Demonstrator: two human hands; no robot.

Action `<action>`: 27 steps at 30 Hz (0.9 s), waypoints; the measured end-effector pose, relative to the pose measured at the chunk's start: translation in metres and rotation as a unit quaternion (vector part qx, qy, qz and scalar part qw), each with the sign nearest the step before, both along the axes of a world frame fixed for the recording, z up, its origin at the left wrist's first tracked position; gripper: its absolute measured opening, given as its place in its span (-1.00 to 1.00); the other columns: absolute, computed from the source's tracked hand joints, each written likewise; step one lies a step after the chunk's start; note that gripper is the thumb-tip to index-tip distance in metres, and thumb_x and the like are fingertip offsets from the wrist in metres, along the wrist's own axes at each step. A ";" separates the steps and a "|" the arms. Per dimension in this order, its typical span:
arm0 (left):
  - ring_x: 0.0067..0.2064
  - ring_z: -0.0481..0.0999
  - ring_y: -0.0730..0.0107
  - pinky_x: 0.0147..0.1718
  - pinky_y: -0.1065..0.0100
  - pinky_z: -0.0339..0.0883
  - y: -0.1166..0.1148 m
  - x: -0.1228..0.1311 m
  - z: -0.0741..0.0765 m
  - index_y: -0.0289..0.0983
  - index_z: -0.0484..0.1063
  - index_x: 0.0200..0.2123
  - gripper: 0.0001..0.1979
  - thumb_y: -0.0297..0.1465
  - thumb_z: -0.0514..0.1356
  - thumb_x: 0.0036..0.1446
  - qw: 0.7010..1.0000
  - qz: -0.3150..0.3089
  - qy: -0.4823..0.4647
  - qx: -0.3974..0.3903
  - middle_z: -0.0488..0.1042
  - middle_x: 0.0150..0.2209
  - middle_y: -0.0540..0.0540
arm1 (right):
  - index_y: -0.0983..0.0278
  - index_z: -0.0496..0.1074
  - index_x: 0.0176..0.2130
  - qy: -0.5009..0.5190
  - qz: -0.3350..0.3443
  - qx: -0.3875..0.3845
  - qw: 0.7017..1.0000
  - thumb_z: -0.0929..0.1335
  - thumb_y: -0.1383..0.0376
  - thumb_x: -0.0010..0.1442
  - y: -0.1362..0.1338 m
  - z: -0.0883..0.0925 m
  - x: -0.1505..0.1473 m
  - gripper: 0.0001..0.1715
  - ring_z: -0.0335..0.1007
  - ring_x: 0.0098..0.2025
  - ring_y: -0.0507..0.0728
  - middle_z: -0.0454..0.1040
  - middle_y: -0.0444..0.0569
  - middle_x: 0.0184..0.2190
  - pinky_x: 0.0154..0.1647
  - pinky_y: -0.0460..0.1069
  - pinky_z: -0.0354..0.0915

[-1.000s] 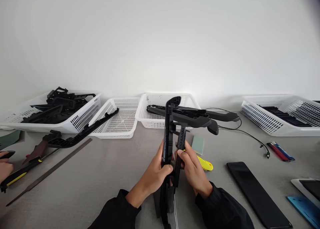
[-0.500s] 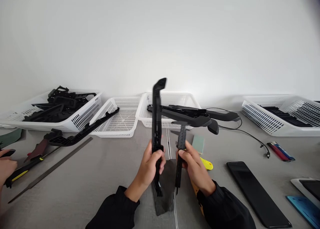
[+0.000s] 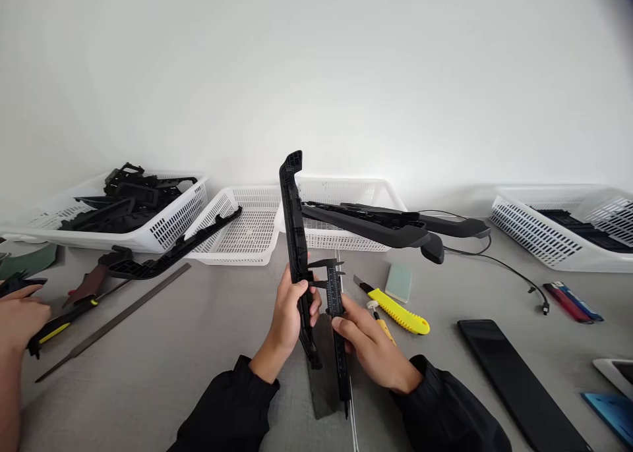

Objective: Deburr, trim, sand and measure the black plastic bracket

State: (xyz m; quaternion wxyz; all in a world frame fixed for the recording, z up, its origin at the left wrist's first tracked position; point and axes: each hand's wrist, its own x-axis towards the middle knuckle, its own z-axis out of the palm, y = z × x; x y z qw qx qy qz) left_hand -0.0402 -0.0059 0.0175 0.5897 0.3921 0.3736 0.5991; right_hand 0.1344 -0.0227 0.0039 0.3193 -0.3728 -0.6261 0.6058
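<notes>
My left hand (image 3: 289, 307) grips a long black plastic trim part (image 3: 295, 231) near its lower half, holding it nearly upright with its hooked end on top. In my right hand (image 3: 366, 340) is a black vernier caliper (image 3: 335, 300), its jaws pointing left at the part. The jaws are apart, and their tips reach the part's edge just above my left thumb; whether they touch I cannot tell. Beneath both hands lies a dark grey flat piece (image 3: 324, 373) on the table. A yellow utility knife (image 3: 399, 311) rests just right of the caliper.
White baskets (image 3: 247, 262) line the wall, several with black parts; long black parts (image 3: 366, 225) overhang one. A flat file (image 3: 119, 317) lies left, near another person's hand (image 3: 22, 320). At right are a black phone-like slab (image 3: 519, 386), lighters (image 3: 568, 302) and a cable (image 3: 514, 281).
The caliper has moved left, close to the trim part, and its jaws now reach the part's edge. The part has shifted slightly left and tilted. The knife has come into fuller view.
</notes>
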 end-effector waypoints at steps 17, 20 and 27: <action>-0.56 0.31 0.53 -0.67 0.49 0.26 0.000 -0.002 -0.001 -0.19 0.28 0.32 -0.43 -0.23 0.20 0.28 1.000 -0.003 0.004 -0.009 0.33 -0.36 0.11 | 0.19 0.33 0.41 -0.032 0.006 -0.024 0.999 0.25 0.09 0.42 -0.002 0.006 0.005 -0.34 0.23 -0.36 0.10 0.27 -0.16 -0.33 -0.23 0.05 0.28; -0.57 0.30 0.52 -0.66 0.47 0.27 0.001 -0.002 -0.001 -0.21 0.29 0.32 -0.44 -0.22 0.19 0.30 1.000 -0.003 0.010 -0.008 0.32 -0.38 0.12 | 0.19 0.28 0.44 -0.042 0.003 -0.041 0.998 0.25 0.06 0.43 -0.003 0.004 0.005 -0.30 0.26 -0.34 0.11 0.29 -0.15 -0.30 -0.21 0.07 0.29; -0.58 0.27 0.53 -0.66 0.47 0.24 -0.001 -0.001 0.004 -0.22 0.30 0.32 -0.44 -0.24 0.18 0.29 1.000 0.003 0.017 -0.013 0.32 -0.39 0.12 | 0.15 0.37 0.35 -0.026 0.019 -0.028 0.999 0.25 0.08 0.45 -0.003 0.005 0.005 -0.42 0.24 -0.34 0.11 0.27 -0.15 -0.32 -0.24 0.05 0.29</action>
